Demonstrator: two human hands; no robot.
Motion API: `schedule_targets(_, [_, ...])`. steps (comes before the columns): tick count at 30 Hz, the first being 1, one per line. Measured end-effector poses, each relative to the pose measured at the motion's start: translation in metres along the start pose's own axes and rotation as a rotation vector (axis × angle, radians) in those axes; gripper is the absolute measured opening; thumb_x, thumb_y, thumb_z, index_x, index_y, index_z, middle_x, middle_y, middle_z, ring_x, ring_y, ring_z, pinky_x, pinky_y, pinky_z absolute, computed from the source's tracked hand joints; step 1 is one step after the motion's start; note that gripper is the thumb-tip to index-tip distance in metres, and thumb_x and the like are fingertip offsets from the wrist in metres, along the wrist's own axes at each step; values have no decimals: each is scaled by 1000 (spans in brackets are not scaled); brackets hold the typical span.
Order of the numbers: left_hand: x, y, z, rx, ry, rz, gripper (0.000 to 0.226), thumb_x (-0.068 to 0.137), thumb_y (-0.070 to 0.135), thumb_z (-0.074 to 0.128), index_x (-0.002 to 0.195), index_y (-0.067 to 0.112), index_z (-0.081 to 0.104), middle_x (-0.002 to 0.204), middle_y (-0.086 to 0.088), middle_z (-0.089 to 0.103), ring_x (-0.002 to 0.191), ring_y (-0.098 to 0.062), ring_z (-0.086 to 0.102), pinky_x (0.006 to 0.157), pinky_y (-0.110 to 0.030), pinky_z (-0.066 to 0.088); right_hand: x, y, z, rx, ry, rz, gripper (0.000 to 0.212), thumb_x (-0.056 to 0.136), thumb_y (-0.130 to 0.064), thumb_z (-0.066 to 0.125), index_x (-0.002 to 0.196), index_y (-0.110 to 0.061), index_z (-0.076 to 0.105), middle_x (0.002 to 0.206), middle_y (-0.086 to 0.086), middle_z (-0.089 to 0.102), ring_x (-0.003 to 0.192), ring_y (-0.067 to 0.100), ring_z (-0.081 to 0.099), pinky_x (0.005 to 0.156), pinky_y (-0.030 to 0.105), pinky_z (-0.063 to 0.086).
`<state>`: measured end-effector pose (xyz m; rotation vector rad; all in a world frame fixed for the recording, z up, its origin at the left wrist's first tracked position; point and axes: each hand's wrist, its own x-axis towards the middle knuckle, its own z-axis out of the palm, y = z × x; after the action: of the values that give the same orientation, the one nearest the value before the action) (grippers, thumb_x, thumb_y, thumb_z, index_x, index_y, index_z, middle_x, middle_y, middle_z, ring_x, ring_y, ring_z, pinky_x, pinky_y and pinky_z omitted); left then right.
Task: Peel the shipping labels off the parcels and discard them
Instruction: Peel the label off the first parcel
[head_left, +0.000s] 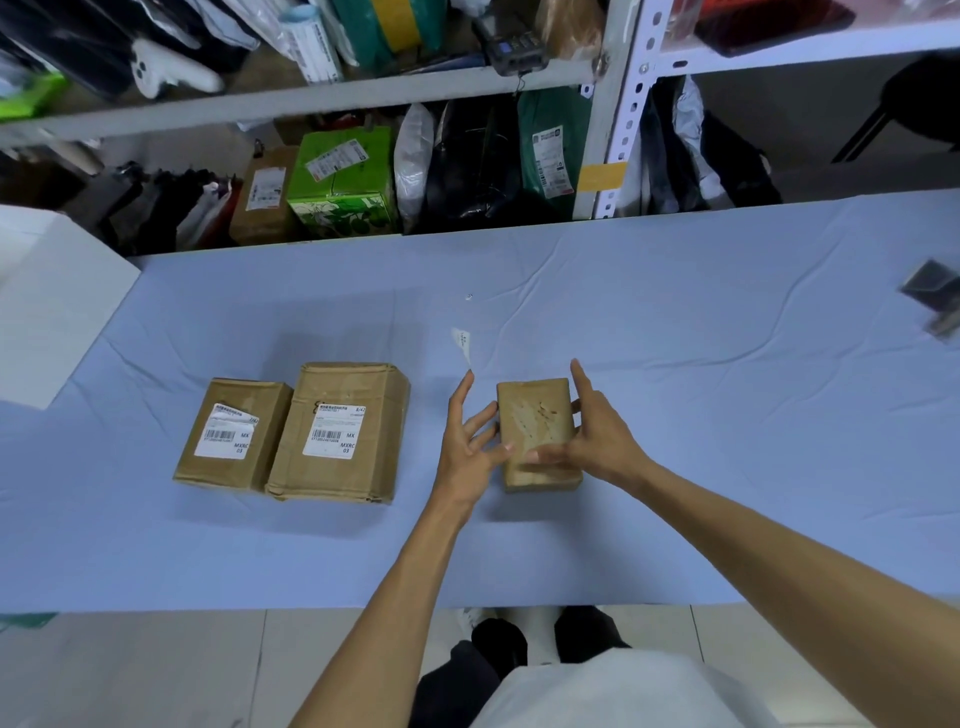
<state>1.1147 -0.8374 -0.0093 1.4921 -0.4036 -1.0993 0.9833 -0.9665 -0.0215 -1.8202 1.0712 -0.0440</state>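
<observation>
Where the right hand (597, 436) grips, an unseen edge of the small parcel (535, 415).

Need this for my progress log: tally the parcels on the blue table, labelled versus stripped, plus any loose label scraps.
Labelled parcels: 2 (small labelled parcel, large labelled parcel)
Stripped parcel: 1
Loose label scrap: 1
Total: 4

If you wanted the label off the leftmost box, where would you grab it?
The label on the leftmost parcel: pinch its far right corner, which looks creased and slightly lifted, while the rest lies flat. Come from above and the right, then peel toward the near left corner.
</observation>
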Motion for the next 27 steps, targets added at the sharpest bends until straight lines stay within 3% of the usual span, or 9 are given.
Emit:
schedule_targets(2, [1,-3,1,24,-5,-1,95,78,-12,69,144,40,26,136,-11,52,126,-21,53,88,-25,54,0,-1,1,-31,-2,-1,140,47,-51,91,152,-36,-1,127,1,37,109,20,51,93,36,47])
schedule_targets(6, [3,-4,2,78,-14,5,96,76,-13,70,145,36,25,131,-6,53,128,-22,51,98,-35,50,3,-2,3,-78,30,-22,128,45,-45,93,149,-26,21,137,1,33,119,21,48,93,33,45])
schedule_targets(9, [3,-4,0,100,-14,17,95,76,-16,68,147,30,24,134,-9,52,126,-23,52,86,-24,55,3,0,4,-18,52,-51,116,47,-44,92,143,-21,32,134,-1,43,120,18,46,95,34,43])
schedule_targets(11, [2,-4,-3,110,-6,26,94,77,-15,67,147,29,24,135,-11,51,123,-24,54,80,-20,55,3,1,4,58,88,-83,97,51,-42,88,135,-20,44,124,-1,50,111,19,52,87,31,47])
schedule_targets(14, [1,-6,-7,156,9,32,92,77,-10,71,147,31,25,133,-9,54,120,-22,57,88,-28,54,5,-3,0,140,132,-94,60,70,-27,83,123,-16,56,117,3,58,95,22,60,76,26,48])
schedule_targets(18, [-1,-6,-8,177,26,35,89,78,-5,72,145,33,28,130,-4,55,117,-19,59,86,-28,55,4,-8,3,77,204,-95,33,92,-26,60,124,-16,59,121,3,62,96,22,61,89,36,50])
schedule_targets(20, [-2,-5,-8,169,33,32,88,79,-6,71,145,33,29,127,0,55,115,-17,59,83,-25,56,2,-10,3,44,178,-78,40,92,-29,60,130,-17,55,128,2,58,104,22,59,95,38,48])
schedule_targets(25, [-2,-4,-8,154,42,23,88,78,-7,72,144,34,30,127,1,56,111,-13,61,75,-21,56,-4,-20,10,-230,-18,-47,128,49,-46,91,149,-19,18,146,-1,31,122,23,48,96,38,45])
schedule_targets(27, [-3,-3,-9,143,44,17,88,78,-8,71,144,34,30,128,1,56,112,-15,60,72,-20,56,-3,-21,14,-244,17,-58,129,45,-46,92,147,-17,20,143,0,32,118,25,50,93,37,46])
